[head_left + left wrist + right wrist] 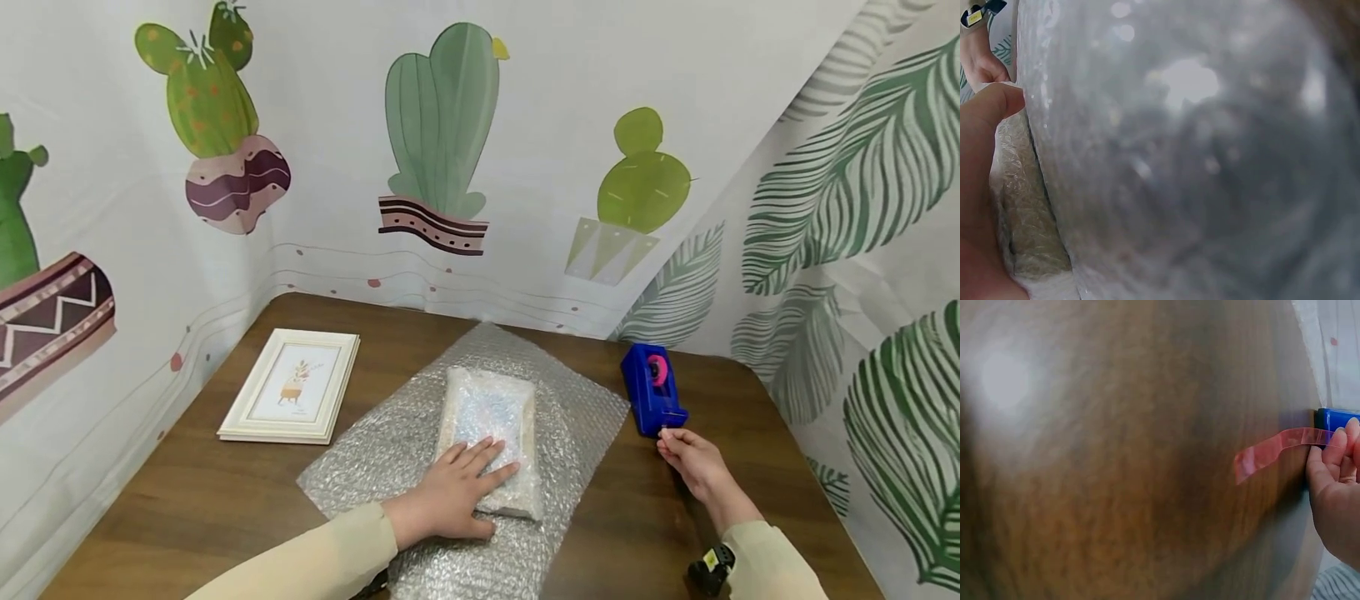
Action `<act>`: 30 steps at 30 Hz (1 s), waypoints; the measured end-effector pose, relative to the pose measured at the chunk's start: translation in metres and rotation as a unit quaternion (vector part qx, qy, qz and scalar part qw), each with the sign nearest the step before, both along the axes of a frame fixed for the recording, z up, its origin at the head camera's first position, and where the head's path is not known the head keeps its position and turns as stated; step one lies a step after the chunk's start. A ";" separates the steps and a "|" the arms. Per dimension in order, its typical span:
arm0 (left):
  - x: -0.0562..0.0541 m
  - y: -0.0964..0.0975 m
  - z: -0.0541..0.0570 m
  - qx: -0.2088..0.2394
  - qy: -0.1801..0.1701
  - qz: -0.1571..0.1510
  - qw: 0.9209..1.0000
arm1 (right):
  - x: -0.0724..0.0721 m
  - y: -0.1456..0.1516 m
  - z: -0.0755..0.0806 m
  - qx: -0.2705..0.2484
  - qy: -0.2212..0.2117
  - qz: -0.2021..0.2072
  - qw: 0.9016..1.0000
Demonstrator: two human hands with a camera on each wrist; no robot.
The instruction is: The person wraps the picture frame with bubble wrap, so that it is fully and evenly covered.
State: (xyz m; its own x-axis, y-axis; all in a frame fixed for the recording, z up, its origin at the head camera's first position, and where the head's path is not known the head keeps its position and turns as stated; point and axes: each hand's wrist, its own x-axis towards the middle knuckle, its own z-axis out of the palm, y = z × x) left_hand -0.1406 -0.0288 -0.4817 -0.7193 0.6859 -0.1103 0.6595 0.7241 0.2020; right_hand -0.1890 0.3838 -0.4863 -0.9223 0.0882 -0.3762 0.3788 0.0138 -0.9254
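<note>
Right hand (pixel 697 471): pinching tape (pixel 1261 459) | Package (pixel 495 415): its 9 o'clock, long axis 12–6 | Left hand (pixel 452 497): nearer, fingers (pixel 498 477) spread atop

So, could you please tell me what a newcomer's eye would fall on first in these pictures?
Probably the printed cacti on the white backdrop behind the table, then the bubble wrap on the table, with a wrapped package under the left hand. At the right, the bright blue tape dispenser stands out, the right hand at its near end pinching pink tape.
</note>
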 end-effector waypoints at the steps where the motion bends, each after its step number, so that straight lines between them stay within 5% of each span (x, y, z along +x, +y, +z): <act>1: 0.000 0.000 0.000 -0.001 0.002 -0.001 1.000 | 0.000 -0.001 0.000 0.002 -0.002 0.000 1.000; 9: -0.002 -0.003 0.002 0.002 0.011 -0.003 1.000 | -0.002 -0.007 0.005 -0.015 0.004 0.002 1.000; 19: -0.001 -0.001 0.008 0.001 -0.034 -0.011 0.999 | 0.006 -0.014 0.018 -0.062 0.028 0.024 0.997; 24: -0.001 -0.001 0.006 0.002 -0.022 -0.013 1.000 | 0.009 -0.034 0.038 0.037 0.054 0.103 0.992; 30: 0.000 -0.002 0.003 0.003 0.003 -0.016 1.000 | 0.005 -0.072 0.070 0.187 0.106 0.191 0.958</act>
State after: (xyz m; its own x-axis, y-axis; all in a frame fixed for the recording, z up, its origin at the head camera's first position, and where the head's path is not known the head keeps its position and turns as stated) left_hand -0.1401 -0.0305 -0.4788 -0.6974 0.7095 -0.1013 0.6840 0.7011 0.2016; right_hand -0.1839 0.3121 -0.4162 -0.9662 -0.1793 -0.1852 0.0842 0.4595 -0.8842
